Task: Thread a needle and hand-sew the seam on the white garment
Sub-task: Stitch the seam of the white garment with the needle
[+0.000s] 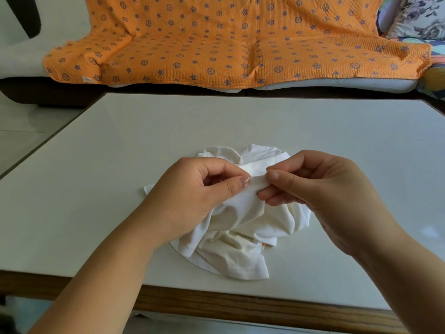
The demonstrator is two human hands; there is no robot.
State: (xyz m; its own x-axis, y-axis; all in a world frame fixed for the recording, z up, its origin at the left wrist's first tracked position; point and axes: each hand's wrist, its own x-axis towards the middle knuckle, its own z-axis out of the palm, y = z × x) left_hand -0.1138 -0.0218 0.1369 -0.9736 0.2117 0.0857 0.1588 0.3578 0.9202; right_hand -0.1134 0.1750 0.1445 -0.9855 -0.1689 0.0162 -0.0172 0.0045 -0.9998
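Closest in, your left hand pinches a folded edge of the white garment between thumb and forefinger. Your right hand, just beside it on the same fold, pinches the needle. Only the needle's upper part shows, standing nearly upright above your fingertips; any thread is too fine to make out. The garment lies crumpled on the pale table, under both hands.
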